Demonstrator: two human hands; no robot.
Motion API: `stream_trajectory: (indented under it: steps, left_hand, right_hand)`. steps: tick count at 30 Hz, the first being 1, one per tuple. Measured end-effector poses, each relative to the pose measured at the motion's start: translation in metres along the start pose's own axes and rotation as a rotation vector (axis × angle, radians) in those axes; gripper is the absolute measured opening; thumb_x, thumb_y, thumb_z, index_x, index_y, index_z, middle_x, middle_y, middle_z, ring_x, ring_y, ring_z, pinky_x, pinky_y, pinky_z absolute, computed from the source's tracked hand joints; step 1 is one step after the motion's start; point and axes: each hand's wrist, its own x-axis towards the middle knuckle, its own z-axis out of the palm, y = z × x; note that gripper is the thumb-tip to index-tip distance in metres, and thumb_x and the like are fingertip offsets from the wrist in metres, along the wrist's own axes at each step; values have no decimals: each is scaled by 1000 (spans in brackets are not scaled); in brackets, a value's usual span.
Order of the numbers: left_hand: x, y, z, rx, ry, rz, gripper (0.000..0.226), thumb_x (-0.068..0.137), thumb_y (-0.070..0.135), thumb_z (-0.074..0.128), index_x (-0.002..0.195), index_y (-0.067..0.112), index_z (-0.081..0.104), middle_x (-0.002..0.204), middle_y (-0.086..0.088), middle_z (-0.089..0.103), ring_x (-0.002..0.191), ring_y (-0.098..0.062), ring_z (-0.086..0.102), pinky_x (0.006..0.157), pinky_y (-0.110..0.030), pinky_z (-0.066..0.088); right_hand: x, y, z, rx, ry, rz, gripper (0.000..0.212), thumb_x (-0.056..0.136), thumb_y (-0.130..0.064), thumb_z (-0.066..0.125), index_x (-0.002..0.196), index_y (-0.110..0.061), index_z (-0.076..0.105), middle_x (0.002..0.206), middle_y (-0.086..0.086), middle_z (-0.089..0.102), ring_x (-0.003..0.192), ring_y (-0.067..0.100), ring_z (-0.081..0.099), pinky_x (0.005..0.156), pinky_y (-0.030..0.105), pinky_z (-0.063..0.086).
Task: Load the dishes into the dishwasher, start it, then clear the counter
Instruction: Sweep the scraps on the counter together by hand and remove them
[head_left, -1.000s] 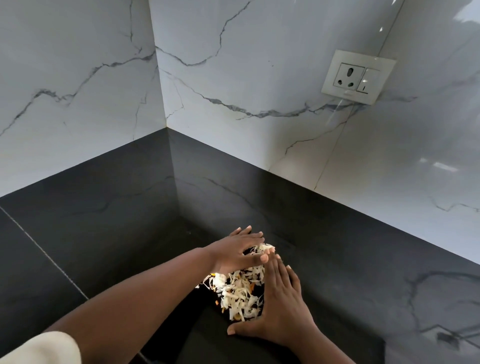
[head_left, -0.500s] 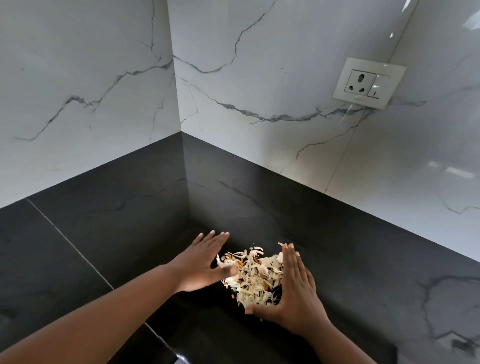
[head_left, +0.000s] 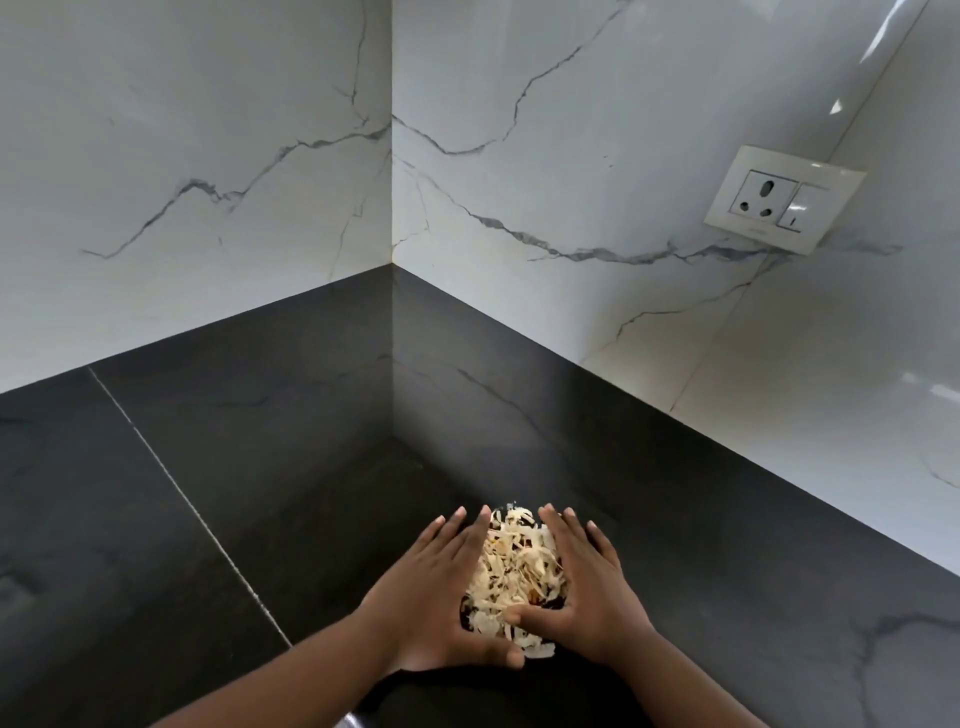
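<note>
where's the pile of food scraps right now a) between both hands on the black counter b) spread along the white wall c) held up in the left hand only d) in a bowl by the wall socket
a: the pale scraps lie heaped on the black counter, with the left hand and right hand cupped on either side, fingers straight.

Black counter (head_left: 260, 441), faintly veined in grey, crossed by one thin pale seam. White walls (head_left: 182, 130), glossy, marbled with dark grey veins branching across both faces. Off-white socket (head_left: 782, 200) with dark pin holes and a white switch. Pale cream scraps (head_left: 511, 571), flecked with orange and dark brown bits, heaped against the black.
</note>
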Motion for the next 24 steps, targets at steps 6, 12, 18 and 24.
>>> stream_trajectory:
  steps: [6, 12, 18, 24]
  left_hand:
    - [-3, 1, -5, -114, 39, 23, 134, 57, 92, 51, 146, 28, -26, 151, 22, -24, 130, 12, -36, 108, -12, -22]
    - [-8, -1, -10, -266, 146, -82, 123, 63, 87, 45, 149, 27, -18, 151, 19, -21, 131, 6, -38, 109, -21, -15]
    - [-1, -5, -3, -137, 102, -68, 125, 59, 96, 20, 146, 18, -24, 158, 9, -21, 137, 1, -34, 115, -24, -18]
    - [3, -5, -2, -110, 53, -67, 128, 63, 95, 28, 152, 14, -16, 161, 6, -14, 143, -3, -21, 120, -33, -9]
  right_hand:
    - [-9, 7, 1, 130, 20, -140, 113, 55, -84, 65, 142, -49, 3, 152, -33, -2, 143, -4, 2, 119, 32, 19]
    - [-1, -1, 10, -179, 2, -121, 132, 48, -99, 48, 149, -39, -12, 154, -15, -29, 140, 13, -33, 118, 41, -12]
    - [14, -24, 18, -213, -24, -116, 124, 48, -101, 35, 149, -43, -7, 157, -7, -24, 142, 21, -30, 117, 42, -14]
    - [21, -27, 27, -264, -22, -150, 90, 76, -73, 40, 151, -39, 2, 161, -4, -5, 144, 16, -21, 114, 32, -18]
